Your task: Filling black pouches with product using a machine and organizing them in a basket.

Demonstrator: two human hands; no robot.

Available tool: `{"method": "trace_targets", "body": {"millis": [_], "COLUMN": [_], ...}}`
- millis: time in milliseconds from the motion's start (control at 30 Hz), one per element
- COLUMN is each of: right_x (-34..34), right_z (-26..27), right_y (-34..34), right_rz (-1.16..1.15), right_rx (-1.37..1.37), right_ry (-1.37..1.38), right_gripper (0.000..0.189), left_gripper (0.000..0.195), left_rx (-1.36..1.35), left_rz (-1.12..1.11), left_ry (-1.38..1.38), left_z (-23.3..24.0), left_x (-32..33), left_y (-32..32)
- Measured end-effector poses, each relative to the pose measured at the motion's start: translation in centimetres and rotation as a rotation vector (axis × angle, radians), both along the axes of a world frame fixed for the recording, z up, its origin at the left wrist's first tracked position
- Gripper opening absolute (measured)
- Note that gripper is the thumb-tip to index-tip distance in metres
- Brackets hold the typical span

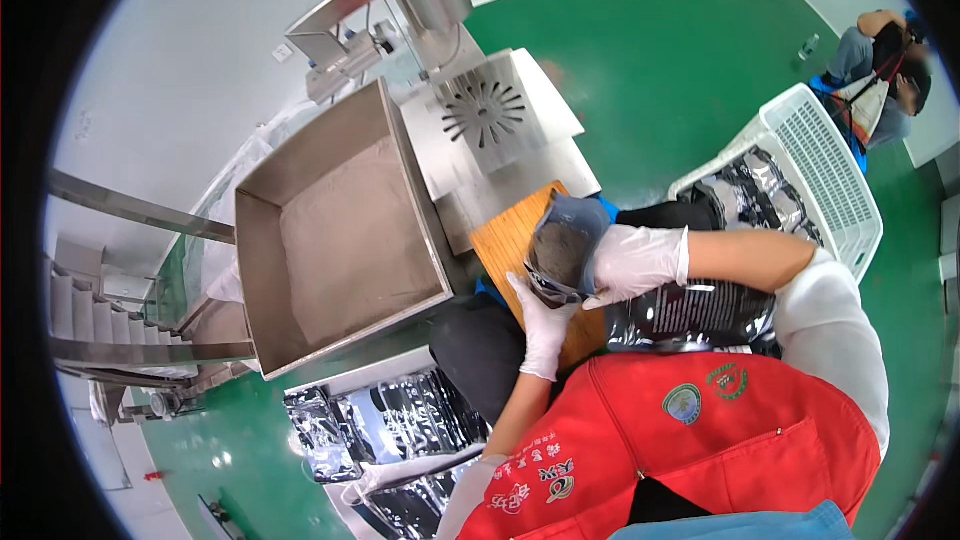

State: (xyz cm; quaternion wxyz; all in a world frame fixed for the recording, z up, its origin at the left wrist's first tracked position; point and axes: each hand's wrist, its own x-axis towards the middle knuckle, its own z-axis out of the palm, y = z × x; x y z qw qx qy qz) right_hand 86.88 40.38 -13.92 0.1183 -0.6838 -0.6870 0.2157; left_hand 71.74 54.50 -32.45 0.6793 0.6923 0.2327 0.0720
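Both hands wear thin white gloves and hold a dark plastic pouch (594, 219) above a slatted wooden board (499, 236). The pouch's mouth gapes, and grey-brown powder (561, 251) shows inside. My left hand (546, 322) grips the pouch's lower left side. My right hand (637, 262) holds its right side near the rim. A printed black pouch (690, 319) lies just below my right forearm. Left of the board, a deep metal tray (446, 270) holds a broad bed of the same coloured powder.
A metal machine with a slotted plate (484, 116) stands ahead. At right, a white plastic basket (832, 157) holds several dark pouches (757, 191). Flat black pouches (405, 412) are stacked at lower left. A person (885, 75) crouches at far right near a clear bottle (808, 46).
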Motion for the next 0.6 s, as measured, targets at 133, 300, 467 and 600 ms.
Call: {"method": "trace_targets", "body": {"millis": [133, 300, 467, 600], "right_x": [1.8, 7.7, 14.6, 16.9], "right_z": [-2.1, -0.5, 4.5, 5.3], "right_y": [-0.9, 0.6, 4.5, 9.1], "right_rz": [0.041, -0.163, -0.526, -0.527], "right_rx": [-0.127, -0.326, 0.152, 0.686], "right_ry": [-0.197, -0.522, -0.256, 0.562], "right_gripper": [0.031, 0.013, 0.030, 0.033], "left_gripper": [0.092, 0.055, 0.054, 0.048], "left_rx": [-0.027, 0.251, 0.470, 0.177], "left_rz": [-0.130, -0.013, -0.141, -0.652], "left_ry": [0.170, -0.005, -0.523, -0.394], "left_z": [2.2, 7.7, 16.0, 20.6], "left_x": [-1.5, 2.2, 12.3, 19.1], "left_y": [3.5, 9.1, 11.4, 13.0]}}
